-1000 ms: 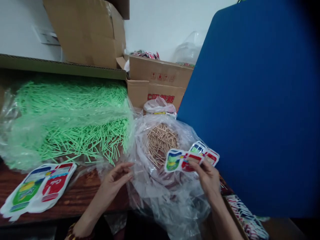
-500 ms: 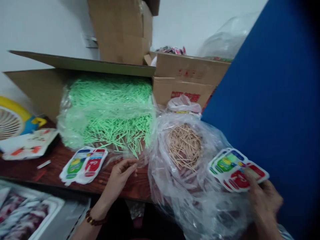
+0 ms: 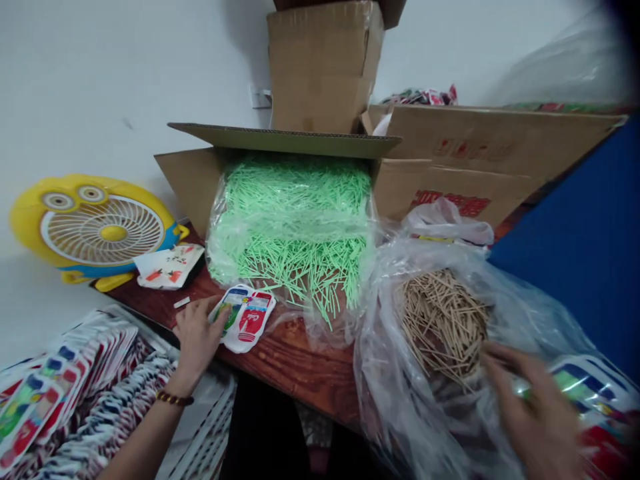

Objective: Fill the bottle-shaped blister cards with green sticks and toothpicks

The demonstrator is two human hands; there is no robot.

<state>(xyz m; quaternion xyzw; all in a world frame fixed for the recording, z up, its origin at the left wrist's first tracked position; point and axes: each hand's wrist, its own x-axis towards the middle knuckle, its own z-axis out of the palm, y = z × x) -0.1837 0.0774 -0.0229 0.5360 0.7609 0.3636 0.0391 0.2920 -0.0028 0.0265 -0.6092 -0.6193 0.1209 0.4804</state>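
My left hand (image 3: 197,337) is at the left end of the wooden table, thumb and index finger closed on the left edge of a bottle-shaped printed packet (image 3: 254,318). The packet is green and red, with "Cola" on its red half. On the right, my right hand (image 3: 535,407) is blurred by motion, its fingertips at the edge of a heap of thin brown sticks (image 3: 443,323) in a clear plastic bag (image 3: 387,373). Similar printed packets (image 3: 603,393) show beside and behind that hand, partly hidden by it. Whether its fingers grip anything is unclear.
Bright green sticks (image 3: 300,200) fill a bag in an open carton (image 3: 187,187). A yellow fan (image 3: 113,233) and a small paper packet (image 3: 170,267) stand left. Rows of printed packets (image 3: 65,387) lie below. A blue panel (image 3: 575,247) bounds the right.
The view has turned left. My left hand has moved left from the table front onto the packet. My right hand, which held printed packets, is now at the brown sticks.
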